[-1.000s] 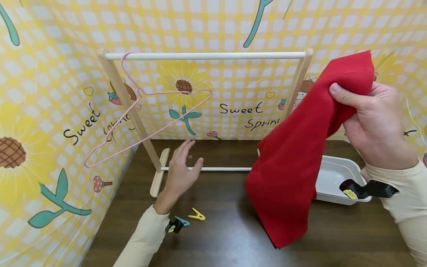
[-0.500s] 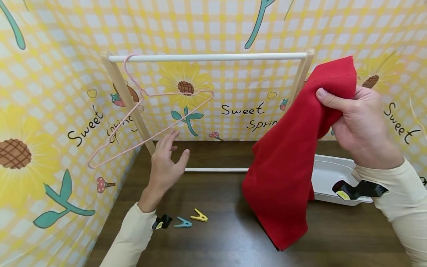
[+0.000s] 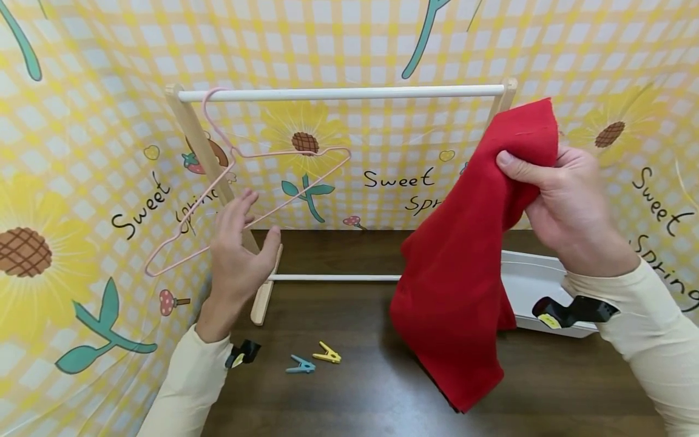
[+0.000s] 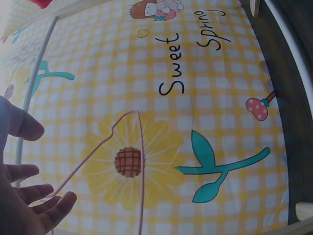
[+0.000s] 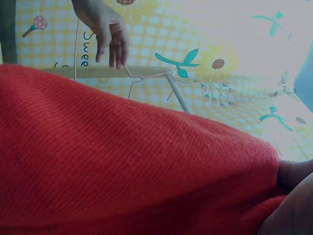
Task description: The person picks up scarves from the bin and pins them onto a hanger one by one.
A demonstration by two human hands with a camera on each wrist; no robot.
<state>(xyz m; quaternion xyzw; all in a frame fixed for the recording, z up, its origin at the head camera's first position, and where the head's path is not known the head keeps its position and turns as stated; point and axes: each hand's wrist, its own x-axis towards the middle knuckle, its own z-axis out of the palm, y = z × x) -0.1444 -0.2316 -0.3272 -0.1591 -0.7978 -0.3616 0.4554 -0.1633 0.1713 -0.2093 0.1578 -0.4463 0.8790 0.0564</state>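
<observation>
A red cloth (image 3: 453,285) hangs in loose folds from my right hand (image 3: 573,206), which pinches it near its top corner, thumb in front. In the right wrist view the cloth (image 5: 122,156) fills most of the picture. My left hand (image 3: 237,249) is raised with fingers spread and nothing in them. It overlaps the lower bar of the pink hanger (image 3: 284,153) in the head view. By its hook the hanger hangs near the left end of the white top rod (image 3: 349,94). In the left wrist view the hanger (image 4: 141,171) appears beyond the fingertips.
The wooden rack's left post (image 3: 196,133) and low white bar (image 3: 338,277) stand at the back of the dark table (image 3: 360,388). A blue clothespin (image 3: 300,365) and a yellow clothespin (image 3: 327,352) lie in front. Behind the cloth at right sits a white basin (image 3: 535,285).
My left hand has moved left and up, toward the hanger. My right hand has shifted left and slightly down with the red cloth. The hanger looks unmoved on the rod.
</observation>
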